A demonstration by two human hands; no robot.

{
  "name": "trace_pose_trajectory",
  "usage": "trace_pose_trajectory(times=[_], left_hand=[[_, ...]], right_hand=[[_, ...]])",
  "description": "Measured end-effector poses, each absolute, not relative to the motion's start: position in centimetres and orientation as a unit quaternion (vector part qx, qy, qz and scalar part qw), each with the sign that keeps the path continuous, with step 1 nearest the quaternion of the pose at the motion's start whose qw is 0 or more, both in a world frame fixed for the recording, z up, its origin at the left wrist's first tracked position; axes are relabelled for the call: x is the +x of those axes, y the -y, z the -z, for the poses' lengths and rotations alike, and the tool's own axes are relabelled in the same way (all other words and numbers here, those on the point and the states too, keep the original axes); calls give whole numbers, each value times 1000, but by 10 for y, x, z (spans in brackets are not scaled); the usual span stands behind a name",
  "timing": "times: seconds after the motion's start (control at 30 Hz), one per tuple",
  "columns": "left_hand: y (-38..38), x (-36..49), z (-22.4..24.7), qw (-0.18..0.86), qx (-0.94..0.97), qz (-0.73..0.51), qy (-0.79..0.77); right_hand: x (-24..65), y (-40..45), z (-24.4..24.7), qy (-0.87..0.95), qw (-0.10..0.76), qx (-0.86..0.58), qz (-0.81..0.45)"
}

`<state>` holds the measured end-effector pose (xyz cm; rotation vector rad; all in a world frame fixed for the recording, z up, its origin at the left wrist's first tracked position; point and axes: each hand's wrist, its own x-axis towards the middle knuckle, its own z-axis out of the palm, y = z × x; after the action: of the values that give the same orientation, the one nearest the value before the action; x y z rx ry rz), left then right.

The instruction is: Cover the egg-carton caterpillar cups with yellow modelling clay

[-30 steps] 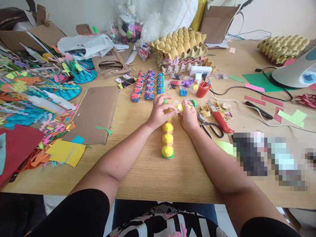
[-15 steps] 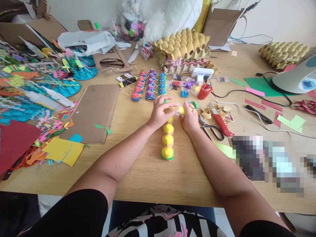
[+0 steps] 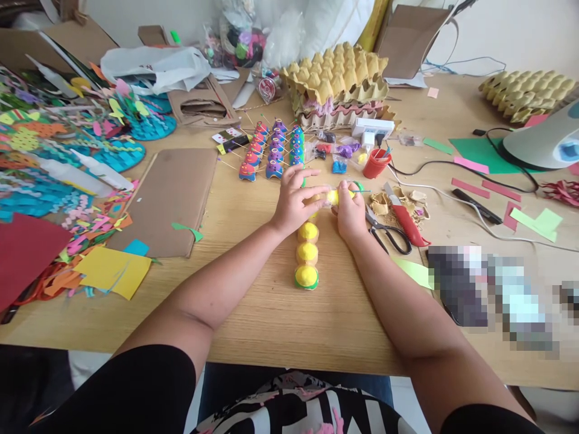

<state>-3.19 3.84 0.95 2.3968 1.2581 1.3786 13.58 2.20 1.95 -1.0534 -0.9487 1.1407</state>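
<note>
Yellow lump (image 3: 333,197), partly in clear wrapping, held above the table between the two hands, near the far end of the yellow-domed strip. Right hand (image 3: 351,214): closed around the lump, thumb on top; a thin blue-green stick (image 3: 362,191) projects to the right from this grip. Left hand (image 3: 292,208): fingers curved and parted, tips at the wrapping; whether they pinch it cannot be told. Yellow-domed strip (image 3: 307,252), carton-like, lying lengthwise on the wooden table (image 3: 262,325), green edging at the near end, far end partly hidden by the left hand. Just right of the right hand: black-handled scissors (image 3: 389,235), open; knife with red handle (image 3: 404,223); tan carton scraps (image 3: 379,204). Beyond these, one red cup (image 3: 377,164) containing slender sticks. Beyond the left hand, three painted strips side by side, set with pins: red and blue (image 3: 253,150), purple (image 3: 276,150), blue and green (image 3: 297,144). Left: brown cardboard sheet (image 3: 174,205), flat. Behind: stacked egg trays (image 3: 335,72), yellowish uppermost.
</note>
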Motion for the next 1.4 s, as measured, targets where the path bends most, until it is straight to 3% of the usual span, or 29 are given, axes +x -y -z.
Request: trace_pose_trajectory(times=[0.37,0.63,1.0,1.4], left_hand=[[-41,-28,-2,86,793,-452,-399],[-43,-30,-1,66,773,-471,-419],[-42,-30,-3,15,765,-481,-428],[-39,-30,-6,53,785,-472,-398]], right_hand=[[133,-26,-15,399,619,-426,-526],[135,-21,-17,393,596,-372,-594],[135,-23,-14,399,606,-362,-585],[142,-31,-11,346,597,-349,-634]])
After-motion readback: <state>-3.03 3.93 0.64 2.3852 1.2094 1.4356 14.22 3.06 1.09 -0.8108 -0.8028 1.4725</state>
